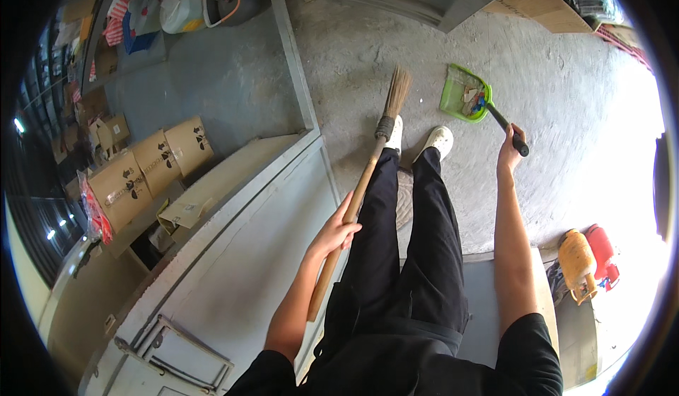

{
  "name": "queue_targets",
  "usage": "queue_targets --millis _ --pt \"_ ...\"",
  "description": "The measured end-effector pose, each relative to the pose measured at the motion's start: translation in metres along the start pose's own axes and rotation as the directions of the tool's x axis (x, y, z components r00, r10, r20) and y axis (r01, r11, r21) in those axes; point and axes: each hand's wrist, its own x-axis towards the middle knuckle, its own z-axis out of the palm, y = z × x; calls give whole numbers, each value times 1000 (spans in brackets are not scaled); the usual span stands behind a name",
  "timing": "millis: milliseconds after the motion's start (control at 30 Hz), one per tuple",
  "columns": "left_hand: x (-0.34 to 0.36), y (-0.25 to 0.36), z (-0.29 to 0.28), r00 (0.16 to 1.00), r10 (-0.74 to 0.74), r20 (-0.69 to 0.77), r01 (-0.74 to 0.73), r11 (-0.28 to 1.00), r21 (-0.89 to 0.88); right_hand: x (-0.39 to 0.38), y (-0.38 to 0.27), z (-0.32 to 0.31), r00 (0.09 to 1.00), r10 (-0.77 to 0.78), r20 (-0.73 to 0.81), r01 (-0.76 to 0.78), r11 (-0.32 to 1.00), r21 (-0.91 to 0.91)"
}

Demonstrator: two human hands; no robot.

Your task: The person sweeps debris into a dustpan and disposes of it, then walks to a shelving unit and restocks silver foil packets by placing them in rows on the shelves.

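Note:
My left hand (336, 230) is closed round the wooden handle of a straw broom (395, 92), whose bristles lie on the concrete floor just beyond my shoes. My right hand (511, 145) grips the black handle of a green dustpan (453, 99) at arm's length to the right. Small scraps of debris (472, 97) are in the pan, by its handle end.
A white panelled structure (240, 233) runs along my left, with cardboard boxes (138, 176) and bags (180, 10) beyond its ledge. A grey frame (453, 7) and cardboard (541, 7) are at the top. Yellow (574, 258) and red (600, 247) gas cylinders stand lower right.

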Motion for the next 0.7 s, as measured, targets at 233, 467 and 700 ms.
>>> queue_targets --millis 233,467,700 --pt "62 -45 -71 939 100 -329 -94 995 36 8 -13 -2 999 37 37 -35 998 -53" --pt "36 -43 65 997 11 74 -8 999 -47 9 3 0 997 -73 10 74 997 -27" --pt "-21 -46 69 1000 5 10 -3 989 -149 20 -2 -5 996 -7 89 12 998 -58"
